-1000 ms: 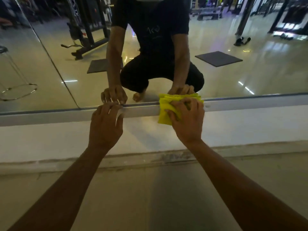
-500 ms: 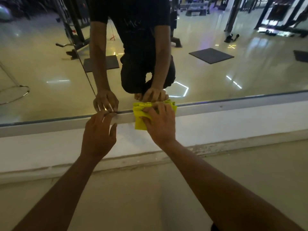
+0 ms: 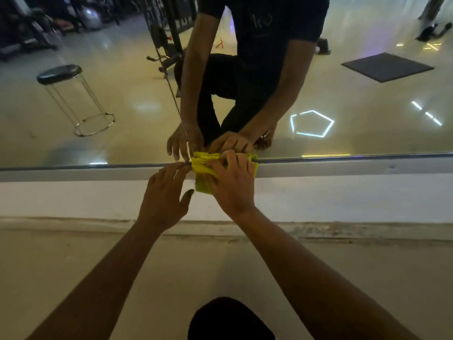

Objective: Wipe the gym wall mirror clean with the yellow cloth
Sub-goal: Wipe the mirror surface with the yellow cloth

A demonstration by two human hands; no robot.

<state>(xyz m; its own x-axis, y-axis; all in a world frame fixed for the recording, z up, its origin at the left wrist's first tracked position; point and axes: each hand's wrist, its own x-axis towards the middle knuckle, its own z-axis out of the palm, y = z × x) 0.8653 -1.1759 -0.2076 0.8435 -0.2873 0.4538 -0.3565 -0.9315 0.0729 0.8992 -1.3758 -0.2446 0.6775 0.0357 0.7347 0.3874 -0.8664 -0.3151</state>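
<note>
The wall mirror (image 3: pixel 355 114) fills the upper half of the head view, and its metal bottom frame (image 3: pixel 343 165) runs across the middle. A folded yellow cloth (image 3: pixel 201 171) lies against that frame at the mirror's lower edge. My right hand (image 3: pixel 231 184) presses flat on the cloth with fingers spread, covering most of it. My left hand (image 3: pixel 164 195) rests just left of the cloth, its straight fingertips touching the frame at the seam between two mirror panels.
A white wall band (image 3: pixel 343 197) and a worn skirting edge (image 3: pixel 343 231) lie below the frame, then beige floor. The mirror reflects a crouching person, a black stool (image 3: pixel 71 94), a dark mat (image 3: pixel 387 67) and gym machines. My dark knee (image 3: pixel 230 320) shows at the bottom.
My right hand has slid the cloth leftwards along the mirror's bottom edge, up against my left hand. The view has shifted left, bringing the reflected stool into sight.
</note>
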